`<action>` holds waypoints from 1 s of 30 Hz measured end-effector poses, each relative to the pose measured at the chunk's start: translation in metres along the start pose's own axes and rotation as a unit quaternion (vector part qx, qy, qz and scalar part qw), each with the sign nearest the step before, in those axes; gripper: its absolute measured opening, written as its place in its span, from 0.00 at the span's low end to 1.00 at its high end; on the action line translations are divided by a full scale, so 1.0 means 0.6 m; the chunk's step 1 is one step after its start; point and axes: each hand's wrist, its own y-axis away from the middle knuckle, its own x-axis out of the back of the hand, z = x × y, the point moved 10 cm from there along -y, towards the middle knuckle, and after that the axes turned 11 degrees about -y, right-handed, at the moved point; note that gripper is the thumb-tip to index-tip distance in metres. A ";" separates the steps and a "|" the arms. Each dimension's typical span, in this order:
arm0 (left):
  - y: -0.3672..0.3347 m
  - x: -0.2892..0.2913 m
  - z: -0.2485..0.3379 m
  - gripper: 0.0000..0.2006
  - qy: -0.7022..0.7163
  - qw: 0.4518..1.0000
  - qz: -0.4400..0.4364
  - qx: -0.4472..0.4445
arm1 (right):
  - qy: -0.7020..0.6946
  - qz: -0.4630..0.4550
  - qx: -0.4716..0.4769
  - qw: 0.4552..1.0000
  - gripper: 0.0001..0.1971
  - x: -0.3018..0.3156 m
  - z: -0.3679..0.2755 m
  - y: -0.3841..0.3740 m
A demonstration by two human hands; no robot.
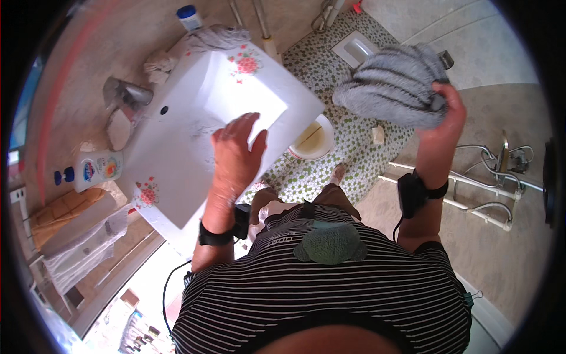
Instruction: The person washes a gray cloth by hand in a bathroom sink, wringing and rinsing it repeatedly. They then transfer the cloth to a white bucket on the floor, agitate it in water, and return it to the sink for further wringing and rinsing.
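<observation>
Over the white washbasin (188,154) with red flower patterns, my left hand (239,144) hangs with its fingers apart and nothing in them. My right hand (450,112) is raised to the right, gripping a fluffy grey item with dark stripes (394,85) by its right end. The item looks soft and plump; its exact kind I cannot make out. It is held above the tiled floor, away from the basin. Part of my right fingers is hidden behind it. Water or suds marks show on the basin's bottom.
A metal tap (127,93), a white bottle (99,169) and a grey cloth (218,38) sit along the basin's edge. A bucket (312,141) with yellowish liquid stands on the patterned floor (348,150). Beyond is a squat toilet (354,48); pipes (466,186) run along the right wall.
</observation>
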 end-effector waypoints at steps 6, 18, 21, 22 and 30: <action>-0.006 -0.206 0.156 0.11 0.157 0.986 -0.047 0.041 | -0.214 0.092 -0.166 0.958 0.24 0.156 0.239 0.004; 0.158 -0.780 -0.026 0.09 0.216 0.883 -0.242 0.340 | 0.256 -0.014 -0.278 0.926 0.25 0.385 0.864 0.227; 0.197 -0.864 -0.053 0.09 0.232 0.883 -0.237 0.332 | 0.299 -0.056 -0.259 0.917 0.23 0.442 0.984 0.258; 0.213 -0.897 -0.055 0.11 0.222 0.862 -0.291 0.349 | 0.323 -0.073 -0.263 0.906 0.23 0.463 1.020 0.269; 0.338 -1.041 -0.110 0.14 0.336 0.752 -0.308 0.475 | 0.477 -0.294 -0.211 0.801 0.16 0.483 1.148 0.326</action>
